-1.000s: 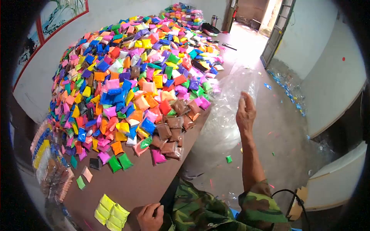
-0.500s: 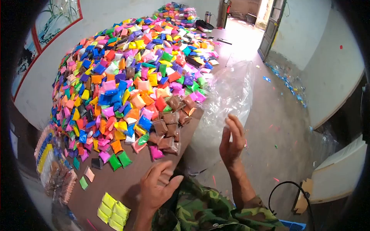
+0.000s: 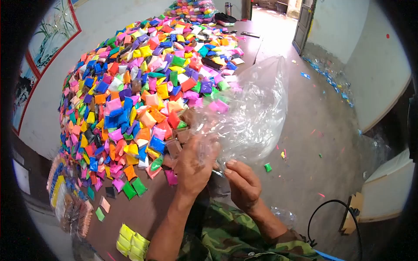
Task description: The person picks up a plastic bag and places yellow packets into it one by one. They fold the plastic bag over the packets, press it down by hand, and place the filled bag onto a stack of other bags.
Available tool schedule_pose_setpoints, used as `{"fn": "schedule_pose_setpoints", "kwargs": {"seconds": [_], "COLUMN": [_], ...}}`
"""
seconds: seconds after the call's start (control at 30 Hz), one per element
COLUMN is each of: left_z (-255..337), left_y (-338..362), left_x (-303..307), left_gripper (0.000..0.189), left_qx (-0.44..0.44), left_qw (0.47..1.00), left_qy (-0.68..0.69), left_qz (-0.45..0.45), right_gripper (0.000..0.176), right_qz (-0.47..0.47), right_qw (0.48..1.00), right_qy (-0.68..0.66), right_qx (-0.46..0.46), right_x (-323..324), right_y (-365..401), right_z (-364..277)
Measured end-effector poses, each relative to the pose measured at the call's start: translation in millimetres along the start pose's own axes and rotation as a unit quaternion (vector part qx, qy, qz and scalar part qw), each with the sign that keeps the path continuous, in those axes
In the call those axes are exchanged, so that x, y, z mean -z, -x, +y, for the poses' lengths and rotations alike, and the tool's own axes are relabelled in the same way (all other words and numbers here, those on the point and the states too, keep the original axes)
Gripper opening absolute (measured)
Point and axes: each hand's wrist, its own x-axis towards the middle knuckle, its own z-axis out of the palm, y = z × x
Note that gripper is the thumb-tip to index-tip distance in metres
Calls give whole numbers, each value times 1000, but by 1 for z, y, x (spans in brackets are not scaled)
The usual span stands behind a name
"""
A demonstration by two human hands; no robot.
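Observation:
A large clear plastic bag (image 3: 257, 117) spreads from the table's right edge out over the floor. My left hand (image 3: 193, 167) is closed on the near part of the bag, its fingers partly hidden behind the film. Just to the right, my right hand (image 3: 244, 185) pinches the bag's near edge between thumb and fingers. Brown packets (image 3: 174, 148) lie beside and behind my left hand, partly covered by the bag. A big heap of small colourful packets (image 3: 135, 100) fills the table to the left.
Joined yellow packets (image 3: 131, 242) lie near the table's front edge. Stacked packets in clear wrap (image 3: 72, 204) stand at the left. A green packet (image 3: 267, 167) and scraps are on the floor. A black cable (image 3: 333, 202) loops at the right, near a white panel (image 3: 387, 195).
Both hands have come together at the bag and closed on its near edge; before, they were apart and loosely open. The bag has been drawn up and leftward, over some brown packets.

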Motion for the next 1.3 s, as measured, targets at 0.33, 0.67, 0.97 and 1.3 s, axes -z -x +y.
{"fn": "schedule_pose_setpoints", "kwargs": {"seconds": [0.33,0.67,0.97,1.3], "left_z": [5,6,4,-53], "left_y": [-17,-5,-12,-50], "left_x": [33,81,73,-28], "left_gripper": [36,37,37,75], "left_qx": [168,128,3,67], "left_qw": [949,932,958,982], "left_qy": [169,116,-24,-169], "left_qz": [207,320,287,51], "right_gripper": [27,34,24,34], "right_qz": [-28,-153,289,296], "right_qw": [992,926,878,820], "right_qy": [-70,329,-190,-274], "right_qx": [-97,-107,-330,-406], "right_x": [12,-7,57,65], "right_y": [7,-57,-79,-32], "right_z": [15,128,147,90]}}
